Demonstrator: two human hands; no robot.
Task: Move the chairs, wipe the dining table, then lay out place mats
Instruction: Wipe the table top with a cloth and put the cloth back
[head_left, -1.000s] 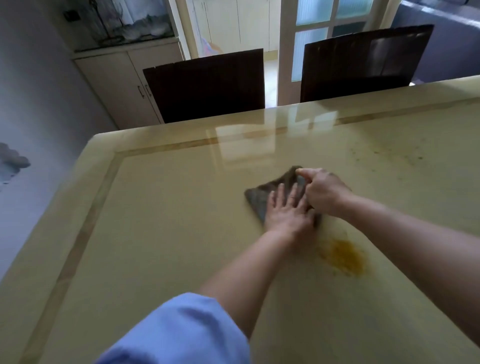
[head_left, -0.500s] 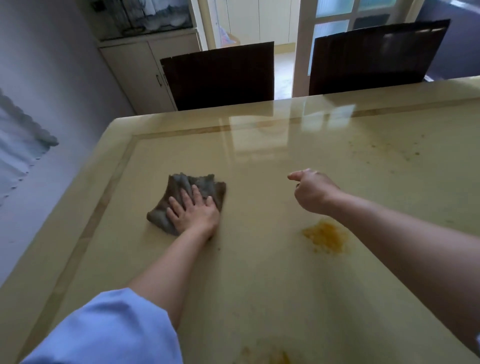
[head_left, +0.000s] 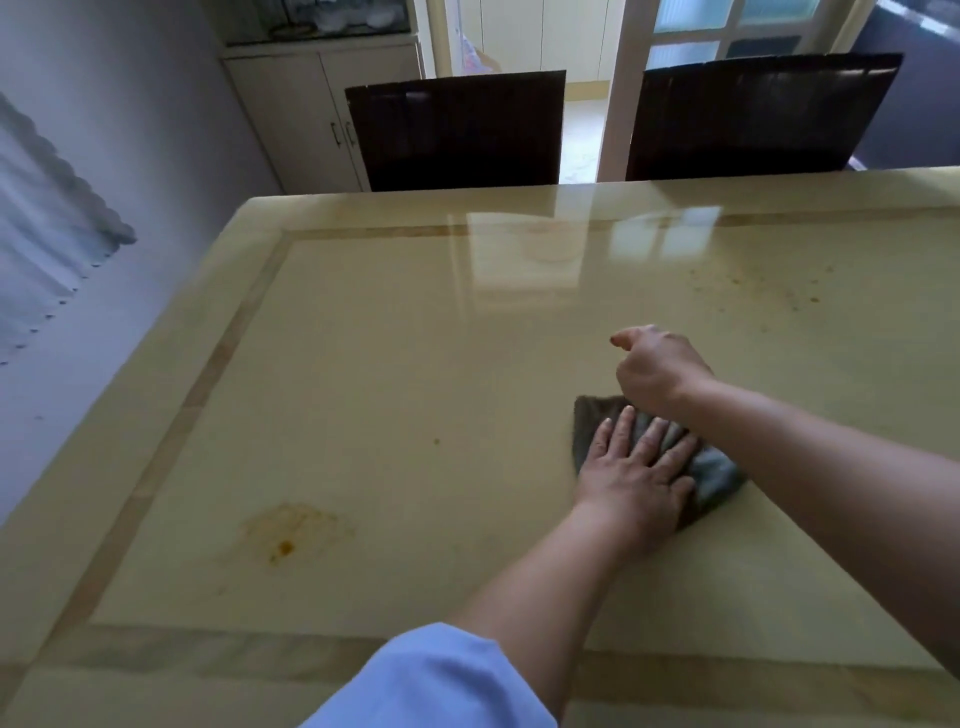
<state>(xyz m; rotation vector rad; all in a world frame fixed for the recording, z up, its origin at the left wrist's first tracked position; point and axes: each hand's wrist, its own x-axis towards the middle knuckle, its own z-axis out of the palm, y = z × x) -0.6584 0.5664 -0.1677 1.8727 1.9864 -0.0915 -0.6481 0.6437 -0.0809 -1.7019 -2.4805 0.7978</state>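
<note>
Dining table (head_left: 363, 374), glossy and probably slick, shows a smeared orange stain (head_left: 291, 535) near the front-left. Further in, the left hand (head_left: 636, 478) lies flat with fingers spread, pressing a grey cloth (head_left: 719, 475) right of centre. The cloth looks soft, light and limp, best driven by a flat palm on its middle; crumpled, its long axis runs from far-left to near-right. The right hand (head_left: 657, 366) is loosely curled, holding nothing, beside the cloth's far edge. Orange specks (head_left: 753, 291) dot the far right, before two dark chairs (head_left: 457, 130).
</note>
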